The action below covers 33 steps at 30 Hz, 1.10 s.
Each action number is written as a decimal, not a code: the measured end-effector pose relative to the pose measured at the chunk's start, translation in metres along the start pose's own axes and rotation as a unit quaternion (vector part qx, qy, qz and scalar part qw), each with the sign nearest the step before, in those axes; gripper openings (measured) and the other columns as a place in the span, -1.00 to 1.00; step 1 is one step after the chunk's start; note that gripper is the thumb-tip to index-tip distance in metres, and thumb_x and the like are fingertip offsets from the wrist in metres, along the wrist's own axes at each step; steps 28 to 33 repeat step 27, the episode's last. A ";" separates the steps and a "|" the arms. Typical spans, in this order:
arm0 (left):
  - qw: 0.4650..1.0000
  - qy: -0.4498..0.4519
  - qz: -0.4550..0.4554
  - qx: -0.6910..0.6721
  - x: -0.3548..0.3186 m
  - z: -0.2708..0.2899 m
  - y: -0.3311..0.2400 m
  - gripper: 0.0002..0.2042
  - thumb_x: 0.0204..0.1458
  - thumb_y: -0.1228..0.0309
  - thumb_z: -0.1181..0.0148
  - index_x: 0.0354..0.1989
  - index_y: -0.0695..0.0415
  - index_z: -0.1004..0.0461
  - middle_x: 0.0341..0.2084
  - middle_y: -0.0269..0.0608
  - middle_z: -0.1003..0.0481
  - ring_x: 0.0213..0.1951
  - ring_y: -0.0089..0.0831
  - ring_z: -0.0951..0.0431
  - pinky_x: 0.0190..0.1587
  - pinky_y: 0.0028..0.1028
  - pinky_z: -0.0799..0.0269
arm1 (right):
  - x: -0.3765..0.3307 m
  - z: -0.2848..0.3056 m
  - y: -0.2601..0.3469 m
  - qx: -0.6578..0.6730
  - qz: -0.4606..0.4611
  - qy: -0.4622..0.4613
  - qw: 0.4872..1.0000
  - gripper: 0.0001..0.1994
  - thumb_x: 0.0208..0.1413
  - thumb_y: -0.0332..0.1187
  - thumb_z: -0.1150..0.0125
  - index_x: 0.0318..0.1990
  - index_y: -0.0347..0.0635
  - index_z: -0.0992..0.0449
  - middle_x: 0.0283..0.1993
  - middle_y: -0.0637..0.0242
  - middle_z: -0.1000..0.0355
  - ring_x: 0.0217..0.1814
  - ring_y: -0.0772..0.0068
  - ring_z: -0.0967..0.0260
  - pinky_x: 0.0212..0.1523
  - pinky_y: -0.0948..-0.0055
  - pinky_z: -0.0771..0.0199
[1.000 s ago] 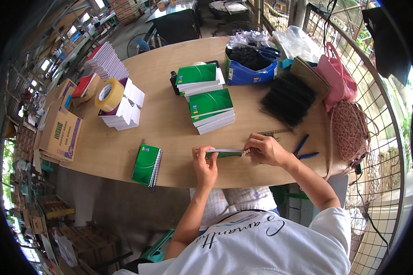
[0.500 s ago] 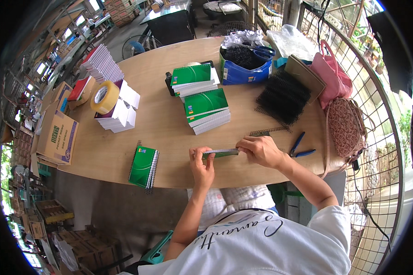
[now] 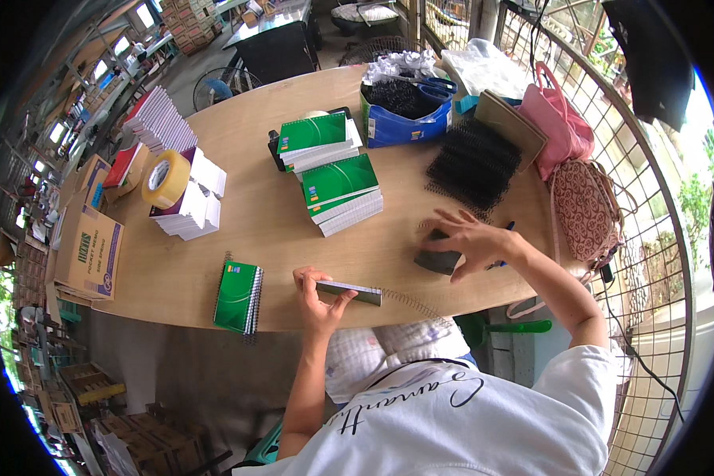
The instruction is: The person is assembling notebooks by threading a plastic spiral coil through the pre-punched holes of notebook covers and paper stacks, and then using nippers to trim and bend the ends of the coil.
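Observation:
My left hand (image 3: 319,305) grips a small notebook (image 3: 357,293) near the table's front edge, its thumb and fingers pinching one end. From the notebook's right end a thin dark spiral coil (image 3: 412,304) sticks out, trailing toward my lap. My right hand (image 3: 468,239) is open, its fingers spread over a dark flat block (image 3: 438,255) on the table; whether it touches the block I cannot tell. Pliers with blue handles (image 3: 501,250) lie partly hidden behind that hand. To the left lies a green notebook pile (image 3: 238,296) with spiral coils along its edges.
Green-covered notebook stacks (image 3: 341,186) stand mid-table. Behind are a blue bag of black coils (image 3: 408,123) and a pile of black coils (image 3: 474,166). Pink (image 3: 559,127) and patterned (image 3: 583,210) bags sit right. Tape (image 3: 166,179) rests on white pads; a carton (image 3: 91,250) stands left.
My right hand has left the notebook, moved right and spread its fingers over the dark block. A coil now trails from the notebook in my left hand. The whole view has shifted slightly.

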State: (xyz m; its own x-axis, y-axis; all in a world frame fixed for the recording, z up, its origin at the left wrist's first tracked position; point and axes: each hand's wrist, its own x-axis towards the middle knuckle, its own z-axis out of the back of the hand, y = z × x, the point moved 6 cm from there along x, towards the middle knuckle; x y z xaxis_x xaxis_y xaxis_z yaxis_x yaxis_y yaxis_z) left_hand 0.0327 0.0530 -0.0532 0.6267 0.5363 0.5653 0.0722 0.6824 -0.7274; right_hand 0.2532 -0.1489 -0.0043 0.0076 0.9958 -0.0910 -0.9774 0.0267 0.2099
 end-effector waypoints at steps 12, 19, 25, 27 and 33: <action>0.999 0.000 -0.026 0.028 0.014 -0.027 -0.018 -0.49 -0.19 0.07 -0.47 -0.26 0.14 -0.35 -0.32 -0.20 -0.32 -0.11 -0.20 -0.24 -0.10 -0.17 -0.26 | -0.020 -0.024 -0.002 0.027 -0.264 -0.160 0.951 -0.50 -0.13 -0.10 -0.38 0.02 -0.02 -0.59 0.25 -0.10 -0.21 0.24 -0.22 -0.21 0.09 0.00 -0.44; 0.999 0.038 -0.036 -0.010 0.017 -0.057 -0.017 -0.50 -0.24 0.16 -0.51 -0.27 0.15 -0.35 -0.32 -0.19 -0.32 -0.12 -0.21 -0.23 -0.11 -0.19 -0.26 | 0.001 0.025 -0.010 0.674 0.023 -0.159 0.721 -0.57 -0.05 -0.22 -0.17 -0.18 -0.49 -0.60 0.18 -0.12 -0.38 0.16 0.08 -0.35 0.19 0.28 -0.24; 0.997 0.043 -0.065 -0.007 0.014 -0.061 -0.017 -0.49 -0.25 0.14 -0.51 -0.26 0.14 -0.35 -0.32 -0.22 -0.33 -0.13 -0.21 -0.22 -0.12 -0.18 -0.25 | 0.016 -0.010 -0.003 0.632 0.015 -0.071 0.771 -0.61 0.02 -0.21 -0.15 -0.29 -0.48 -0.61 0.16 -0.10 -0.40 0.20 0.05 -0.31 0.26 0.19 -0.17; 0.998 0.037 -0.057 -0.010 0.013 -0.062 -0.017 -0.49 -0.25 0.14 -0.51 -0.26 0.13 -0.35 -0.32 -0.23 -0.33 -0.12 -0.21 -0.21 -0.12 -0.18 -0.25 | 0.016 -0.025 -0.015 0.594 0.031 -0.029 0.803 -0.57 -0.05 -0.08 -0.13 -0.21 -0.26 -0.68 0.19 0.02 -0.41 0.23 -0.10 -0.31 0.30 0.16 -0.18; 0.998 0.037 -0.057 -0.010 0.013 -0.062 -0.017 -0.49 -0.25 0.14 -0.51 -0.26 0.13 -0.35 -0.32 -0.23 -0.33 -0.12 -0.21 -0.21 -0.12 -0.18 -0.25 | 0.016 -0.025 -0.015 0.594 0.031 -0.029 0.803 -0.57 -0.05 -0.08 -0.13 -0.21 -0.26 -0.68 0.19 0.02 -0.41 0.23 -0.10 -0.31 0.30 0.16 -0.18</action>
